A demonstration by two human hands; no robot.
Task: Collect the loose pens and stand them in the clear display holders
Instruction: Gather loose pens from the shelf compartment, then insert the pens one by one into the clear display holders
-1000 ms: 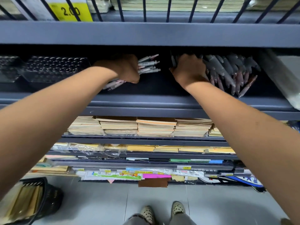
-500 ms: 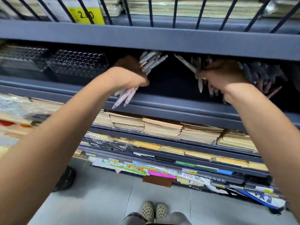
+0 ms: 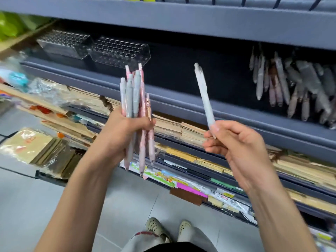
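The grey-blue shelving (image 3: 181, 24) filled most of what stood before the person, its tiers running off at a slant, with pale floor tiles (image 3: 36, 206) below. The lower tiers carried flat stacks of paper goods (image 3: 181, 128), tan and cream, some in clear wrap. On the dark middle shelf, toward its left end, two clear display holders sat side by side and touching, the left holder (image 3: 63, 43) and the right holder (image 3: 120, 51), each showing a top full of round holes. Well apart from them, at the right end of the same shelf, lay a heap of loose pens (image 3: 294, 88), grey and pinkish, tips mostly pointing outward and down. Both forearms reached forward in front of the shelves. The left hand (image 3: 123, 133) was closed in a fist round a bundle of pens (image 3: 133, 95), grey and pink together, held nearly upright with the tips hanging below the fingers, just below and in front of the right holder. The right hand (image 3: 236, 142), blurred, had its fingers curled and pinched a single grey pen (image 3: 204, 99) by its lower end between thumb and forefinger, the pen leaning up and to the left, clear of the bundle and in front of the bare dark stretch of shelf between holders and heap.
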